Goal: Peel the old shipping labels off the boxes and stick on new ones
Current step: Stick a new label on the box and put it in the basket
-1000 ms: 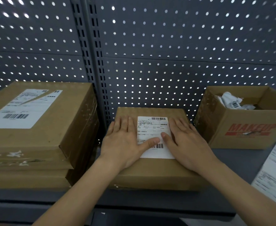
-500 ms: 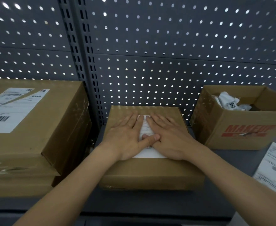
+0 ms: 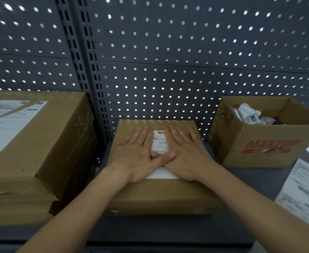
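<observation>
My bare left hand and bare right hand are lying palms down, side by side, fingers straight and pointing away from me. The thumbs are pointing inward and touching each other. I am seeing both bare forearms angling in toward the hands.

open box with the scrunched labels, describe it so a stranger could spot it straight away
Along the grey shelf under the perforated back panel, look to the far right for the open box. It alone is open-topped, holds crumpled white labels and shows red MAKEUP lettering on its front.
</observation>
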`<move>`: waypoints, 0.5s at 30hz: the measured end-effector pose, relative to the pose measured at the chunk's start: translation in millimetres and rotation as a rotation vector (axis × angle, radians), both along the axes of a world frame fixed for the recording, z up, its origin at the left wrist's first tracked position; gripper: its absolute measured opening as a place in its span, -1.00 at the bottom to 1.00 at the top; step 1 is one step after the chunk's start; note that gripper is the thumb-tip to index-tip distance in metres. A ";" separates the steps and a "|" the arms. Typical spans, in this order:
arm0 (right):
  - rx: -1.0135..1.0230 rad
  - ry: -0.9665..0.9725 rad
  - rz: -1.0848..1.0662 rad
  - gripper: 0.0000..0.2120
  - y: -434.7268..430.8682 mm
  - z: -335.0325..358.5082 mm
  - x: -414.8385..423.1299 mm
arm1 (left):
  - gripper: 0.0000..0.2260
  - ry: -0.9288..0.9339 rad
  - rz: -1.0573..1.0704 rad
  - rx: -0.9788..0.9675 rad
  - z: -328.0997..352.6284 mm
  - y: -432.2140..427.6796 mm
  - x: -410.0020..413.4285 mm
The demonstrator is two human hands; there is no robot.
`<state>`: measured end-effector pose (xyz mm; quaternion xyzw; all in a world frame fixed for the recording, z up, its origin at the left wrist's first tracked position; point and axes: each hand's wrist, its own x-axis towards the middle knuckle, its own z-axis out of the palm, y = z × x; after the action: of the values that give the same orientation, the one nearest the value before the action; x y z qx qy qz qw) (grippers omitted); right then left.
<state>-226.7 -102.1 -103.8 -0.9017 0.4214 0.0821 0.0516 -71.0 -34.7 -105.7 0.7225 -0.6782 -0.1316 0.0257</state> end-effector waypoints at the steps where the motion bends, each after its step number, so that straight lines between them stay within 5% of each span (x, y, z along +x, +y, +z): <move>1: -0.003 -0.027 0.003 -0.09 0.5 -0.4 -0.7 | 0.00 0.014 -0.003 -0.003 0.3 0.6 1.6; 8: 0.064 -0.239 0.273 -0.09 26.0 13.7 -19.9 | -0.11 0.222 -0.180 -0.176 5.1 33.1 2.0; 15: 0.000 -0.055 0.264 -0.02 39.8 -0.9 -21.0 | 0.04 -0.040 -0.161 -0.070 -3.9 45.0 -7.7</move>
<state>-247.7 -62.3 -104.8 -0.9512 0.2976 0.0633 0.0517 -78.7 10.4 -109.6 0.6667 -0.7387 -0.0950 0.0268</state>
